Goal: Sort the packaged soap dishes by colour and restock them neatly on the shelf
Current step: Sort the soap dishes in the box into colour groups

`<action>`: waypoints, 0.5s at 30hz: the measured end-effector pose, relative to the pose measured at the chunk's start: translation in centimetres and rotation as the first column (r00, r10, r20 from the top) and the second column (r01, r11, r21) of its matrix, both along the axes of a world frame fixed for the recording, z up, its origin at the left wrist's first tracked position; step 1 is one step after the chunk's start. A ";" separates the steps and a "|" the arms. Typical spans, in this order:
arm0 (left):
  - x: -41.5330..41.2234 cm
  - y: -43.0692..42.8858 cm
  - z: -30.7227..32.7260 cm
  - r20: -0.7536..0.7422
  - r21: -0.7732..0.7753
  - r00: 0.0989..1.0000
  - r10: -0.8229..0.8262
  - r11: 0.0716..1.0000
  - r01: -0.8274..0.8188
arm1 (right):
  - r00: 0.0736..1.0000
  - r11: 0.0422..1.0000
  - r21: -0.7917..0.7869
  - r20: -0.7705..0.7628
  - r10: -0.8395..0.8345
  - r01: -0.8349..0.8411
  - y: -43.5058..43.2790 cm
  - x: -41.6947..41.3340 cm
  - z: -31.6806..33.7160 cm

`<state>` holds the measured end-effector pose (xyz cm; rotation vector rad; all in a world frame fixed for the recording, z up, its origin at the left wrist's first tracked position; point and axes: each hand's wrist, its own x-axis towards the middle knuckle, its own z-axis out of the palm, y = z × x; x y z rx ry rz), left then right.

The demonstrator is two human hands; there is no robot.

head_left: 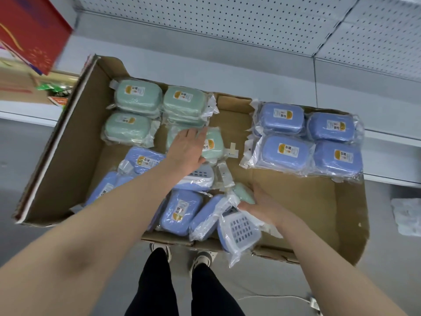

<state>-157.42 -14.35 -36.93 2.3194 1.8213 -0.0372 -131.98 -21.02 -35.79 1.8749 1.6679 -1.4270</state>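
Note:
Packaged soap dishes lie in an open cardboard box point(307, 201). Green ones point(139, 96) are stacked at the back left, blue ones point(282, 120) grouped at the back right, and several loose blue ones point(181, 212) are jumbled at the front left. My left hand point(185, 151) lies flat with straight fingers on a green dish point(214, 144) in the middle. My right hand point(262, 204) touches a small green dish point(243, 193) near the front; most of that dish is hidden. A blue dish with a white grid point(239, 229) leans on the front wall.
The box sits on a grey shelf point(227, 71) with a perforated back panel point(227, 17). A red box point(29, 30) and other goods stand at the far left. The box floor at the front right is bare cardboard. My legs and shoes show below.

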 end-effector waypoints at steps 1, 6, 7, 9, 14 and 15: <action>-0.4 -0.3 0.4 0.019 0.015 1.000 -0.003 1.000 0.003 | 0.999 0.999 0.020 0.032 0.026 -0.026 0.1 0.0 0.0; -7.2 -1.6 3.1 0.090 0.112 0.995 0.033 0.993 -0.043 | 0.964 0.948 0.241 0.214 0.157 -0.208 1.6 -1.5 3.3; -9.2 -1.6 3.4 0.093 0.109 0.995 0.046 0.992 -0.056 | 0.945 0.917 0.292 0.261 0.198 -0.273 2.0 -2.3 4.0; -12.9 -1.3 3.8 0.085 0.071 0.994 0.061 0.995 -0.068 | 0.917 0.843 0.401 0.319 0.238 -0.358 3.1 -4.4 5.0; -19.8 0.5 4.0 0.055 -0.034 0.998 0.030 0.999 -0.028 | 0.913 0.661 0.630 0.307 0.271 -0.408 6.9 -11.2 4.1; -20.5 1.1 3.8 0.056 -0.048 0.998 0.010 0.999 -0.008 | 0.908 0.634 0.650 0.303 0.289 -0.419 7.6 -12.7 3.7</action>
